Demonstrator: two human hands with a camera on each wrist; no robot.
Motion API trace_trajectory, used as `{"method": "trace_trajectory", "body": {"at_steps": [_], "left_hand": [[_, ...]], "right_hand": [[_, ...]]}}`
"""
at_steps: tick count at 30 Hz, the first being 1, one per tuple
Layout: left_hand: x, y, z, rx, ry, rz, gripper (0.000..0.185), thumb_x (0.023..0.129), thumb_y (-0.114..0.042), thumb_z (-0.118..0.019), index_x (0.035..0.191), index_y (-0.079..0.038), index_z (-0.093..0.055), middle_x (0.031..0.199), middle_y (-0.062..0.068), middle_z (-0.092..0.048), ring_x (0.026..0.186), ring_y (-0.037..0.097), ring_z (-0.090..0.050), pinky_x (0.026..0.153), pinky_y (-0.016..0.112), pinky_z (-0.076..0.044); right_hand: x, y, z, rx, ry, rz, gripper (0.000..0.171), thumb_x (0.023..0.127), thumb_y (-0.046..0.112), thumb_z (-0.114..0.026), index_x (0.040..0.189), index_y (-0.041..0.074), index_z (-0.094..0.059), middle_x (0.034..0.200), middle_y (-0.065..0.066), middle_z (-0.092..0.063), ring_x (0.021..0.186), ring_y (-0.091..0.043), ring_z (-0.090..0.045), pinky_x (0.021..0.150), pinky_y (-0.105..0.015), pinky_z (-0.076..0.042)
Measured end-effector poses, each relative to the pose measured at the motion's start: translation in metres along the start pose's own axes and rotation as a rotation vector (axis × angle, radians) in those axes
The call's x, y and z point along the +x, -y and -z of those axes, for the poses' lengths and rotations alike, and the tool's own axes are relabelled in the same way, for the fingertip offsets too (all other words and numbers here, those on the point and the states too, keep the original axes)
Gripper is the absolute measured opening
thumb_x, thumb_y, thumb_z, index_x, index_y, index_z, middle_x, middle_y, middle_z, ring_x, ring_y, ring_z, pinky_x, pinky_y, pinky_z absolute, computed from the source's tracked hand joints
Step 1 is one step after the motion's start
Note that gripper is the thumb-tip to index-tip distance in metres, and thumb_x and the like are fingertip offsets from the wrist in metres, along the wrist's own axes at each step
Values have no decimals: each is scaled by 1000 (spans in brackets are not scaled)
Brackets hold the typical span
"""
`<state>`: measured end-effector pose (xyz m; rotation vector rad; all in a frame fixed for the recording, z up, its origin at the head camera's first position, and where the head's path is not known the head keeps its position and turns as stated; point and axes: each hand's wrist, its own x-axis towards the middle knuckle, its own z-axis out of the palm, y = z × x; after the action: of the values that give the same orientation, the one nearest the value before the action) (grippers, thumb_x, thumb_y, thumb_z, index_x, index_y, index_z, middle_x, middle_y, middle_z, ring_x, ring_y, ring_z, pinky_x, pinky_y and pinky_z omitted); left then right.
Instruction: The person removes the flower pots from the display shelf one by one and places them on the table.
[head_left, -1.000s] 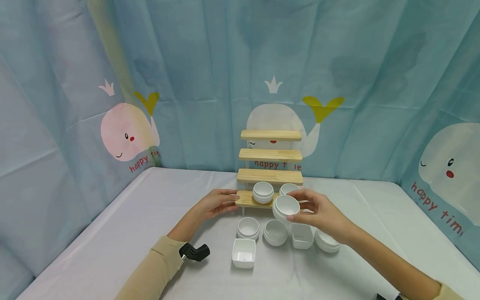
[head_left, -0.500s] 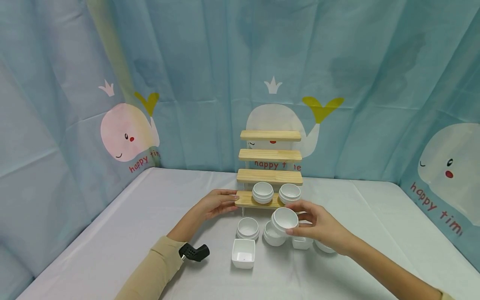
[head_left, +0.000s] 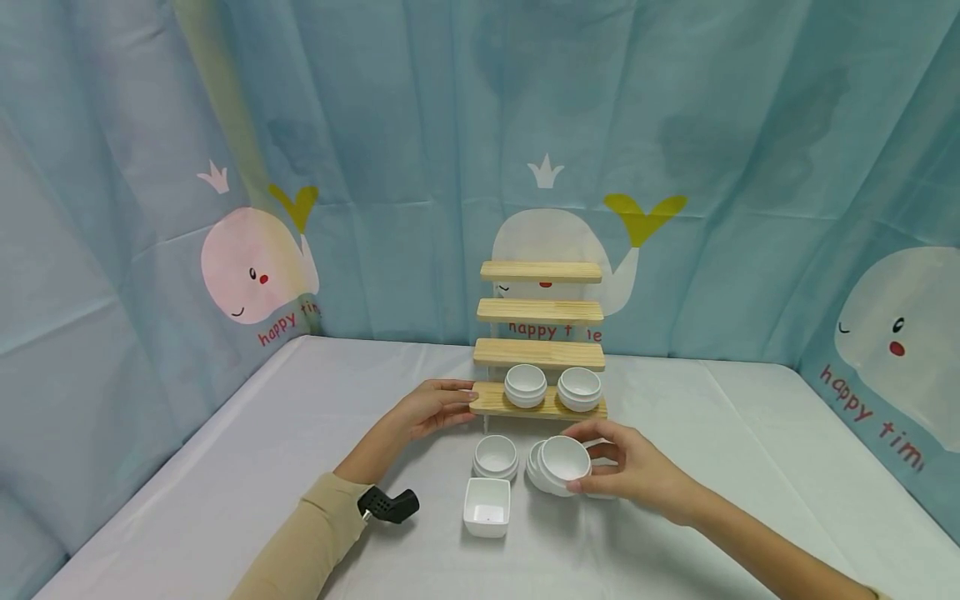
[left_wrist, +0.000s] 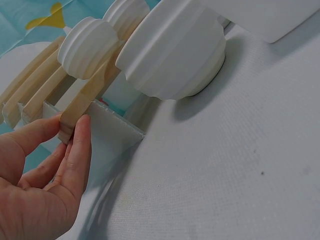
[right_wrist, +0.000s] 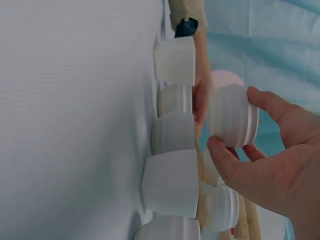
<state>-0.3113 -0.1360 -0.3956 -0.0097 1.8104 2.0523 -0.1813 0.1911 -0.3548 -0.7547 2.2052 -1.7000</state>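
My left hand [head_left: 432, 408] pinches the left end of the lowest board on a tiered wooden display stand [head_left: 487, 402]; in the left wrist view, thumb and fingers close on the board's end [left_wrist: 75, 112]. Two round white bowls [head_left: 525, 386] sit side by side on that board. Another round white bowl [head_left: 566, 460] is held up by my right hand [head_left: 637, 471], thumb on one side and fingers on the other. In the right wrist view this held bowl [right_wrist: 231, 116] is off the table. From the head it overlaps a second round bowl [head_left: 535, 468] standing behind it.
On the white-covered table stand a round bowl [head_left: 496, 458] and a square bowl [head_left: 487, 508] in front. Another square bowl [right_wrist: 170, 182] and a round one [right_wrist: 170, 229] show in the right wrist view, mostly hidden by my right hand from above. A printed curtain [head_left: 420, 167] hangs behind.
My right hand has lowered the held bowl from in front of the lowest board toward the bowls on the table. The left hand has stayed on the board's end.
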Motion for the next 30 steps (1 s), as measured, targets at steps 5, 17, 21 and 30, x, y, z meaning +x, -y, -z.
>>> {"method": "trace_trajectory", "body": {"at_steps": [5,17,21,30], "left_hand": [[0,0,0,8,-5,4,53,105,-3,-65,152,10,-46,115,15,-68,88,13,-74,83,25,-66],[1,1,-1,-2,-11,-3,51,104,-2,-65,151,11,-47,113,15,-68,87,14,-74,81,25,-66],[1,1,0,-2,-6,-5,51,104,-2,-64,151,11,-47,112,14,-68,87,13,-74,82,25,-66],[1,1,0,13,-11,-1,52,104,-3,-65,151,11,-47,114,15,-68,87,13,-74,83,25,-66]], "right_hand": [[-1,-3,-2,-17,4,-14,60,87,9,-87,135,-10,-56,136,-22,-57,112,-17,-65,90,-23,-63],[-2,-11,-7,-44,46,26,57,86,10,-88,132,-9,-59,131,-23,-59,111,-16,-65,95,-22,-61],[-3,-13,-9,-36,64,53,57,86,9,-88,132,-9,-60,129,-24,-61,108,-13,-66,95,-23,-62],[-3,-16,-11,-109,67,85,55,82,13,-91,128,-3,-65,126,-19,-65,105,-10,-65,93,-22,-62]]}}
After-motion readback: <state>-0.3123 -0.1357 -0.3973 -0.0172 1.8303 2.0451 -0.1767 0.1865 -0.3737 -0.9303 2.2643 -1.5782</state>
